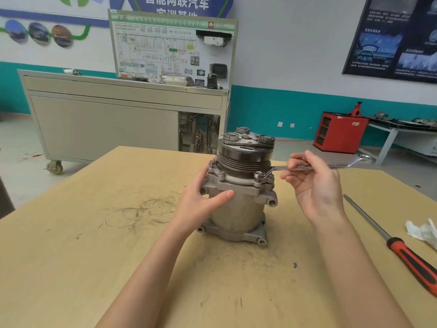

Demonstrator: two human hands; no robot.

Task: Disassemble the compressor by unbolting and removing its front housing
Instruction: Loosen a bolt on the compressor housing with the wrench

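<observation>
The grey metal compressor (238,209) stands upright on the wooden table (94,233), its black grooved pulley (243,157) on top. The front housing flange (238,182) with its bolts sits just under the pulley. My left hand (201,204) wraps the left side of the body, thumb across the front. My right hand (314,183) pinches the shaft of a silver ring wrench (331,165). The wrench's ring end (259,175) sits over a bolt at the flange's right front, and its handle points right.
A long screwdriver (390,240) with a red and black handle lies on the table at the right, beside a crumpled white rag (423,230). A wheeled grey training cabinet (123,114) stands behind the table. A red cabinet (340,132) sits far right.
</observation>
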